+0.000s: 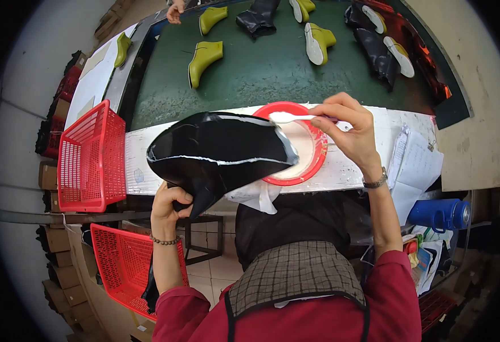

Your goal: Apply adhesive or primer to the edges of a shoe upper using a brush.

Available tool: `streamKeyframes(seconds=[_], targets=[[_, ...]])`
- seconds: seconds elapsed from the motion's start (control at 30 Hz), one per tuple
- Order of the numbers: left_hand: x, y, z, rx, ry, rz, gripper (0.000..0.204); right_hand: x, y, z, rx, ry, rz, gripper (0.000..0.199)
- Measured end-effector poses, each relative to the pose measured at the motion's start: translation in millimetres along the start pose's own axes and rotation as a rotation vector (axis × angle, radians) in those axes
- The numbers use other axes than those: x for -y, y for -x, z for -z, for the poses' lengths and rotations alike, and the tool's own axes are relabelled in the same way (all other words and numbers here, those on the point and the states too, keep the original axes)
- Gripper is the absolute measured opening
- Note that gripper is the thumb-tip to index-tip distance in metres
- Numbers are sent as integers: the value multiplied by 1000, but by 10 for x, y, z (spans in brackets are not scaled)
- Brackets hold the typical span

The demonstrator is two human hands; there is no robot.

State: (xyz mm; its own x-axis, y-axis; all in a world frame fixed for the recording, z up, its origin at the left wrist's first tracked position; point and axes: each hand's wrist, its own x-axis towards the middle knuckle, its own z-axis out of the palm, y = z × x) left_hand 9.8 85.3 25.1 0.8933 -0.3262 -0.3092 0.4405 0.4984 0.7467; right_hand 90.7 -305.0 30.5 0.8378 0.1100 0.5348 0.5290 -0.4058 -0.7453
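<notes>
My left hand [170, 204] grips a black boot upper [210, 139] from below, its fingers closed on a folded part. White paste lines the edges of the upper, with a thick smear at its right end. Between the fingertips of my right hand [349, 128] is a slim white brush [290, 117]; its head is at the upper right edge of the boot upper. Whether it touches there I cannot tell. Behind and below the brush, a red bowl [320, 162] of white paste [300, 137] stands on the white bench top, partly hidden by the upper.
Beyond the white bench [341, 181], a green conveyor belt [255, 85] carries yellow-green boots [206, 60] and black boot uppers [375, 54]. Red baskets [82, 162] stand at left. Papers [407, 162] and a blue flask [438, 214] are at right. Another person's hand [175, 11] shows at the far side.
</notes>
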Motion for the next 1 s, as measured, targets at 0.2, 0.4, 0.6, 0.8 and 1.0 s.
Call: streamKeyframes(seconds=[0.2,0.4,0.6,0.8,1.0], targets=[[166,-86,180,298,289,-109,68,-31,-54,37,18,62,205,15],[136,-19,189,196,304,-102,66,-110,117,87,20,12,72,14],[140,-53,1,178,157,-35,53,49,-73,142,95,75,270,12],[131,-64,-310,105,78,159,56,171,-305,13,159,34,310,11],[84,-111,-382,194,-78,233,51,261,-395,128,128,62,346,12]])
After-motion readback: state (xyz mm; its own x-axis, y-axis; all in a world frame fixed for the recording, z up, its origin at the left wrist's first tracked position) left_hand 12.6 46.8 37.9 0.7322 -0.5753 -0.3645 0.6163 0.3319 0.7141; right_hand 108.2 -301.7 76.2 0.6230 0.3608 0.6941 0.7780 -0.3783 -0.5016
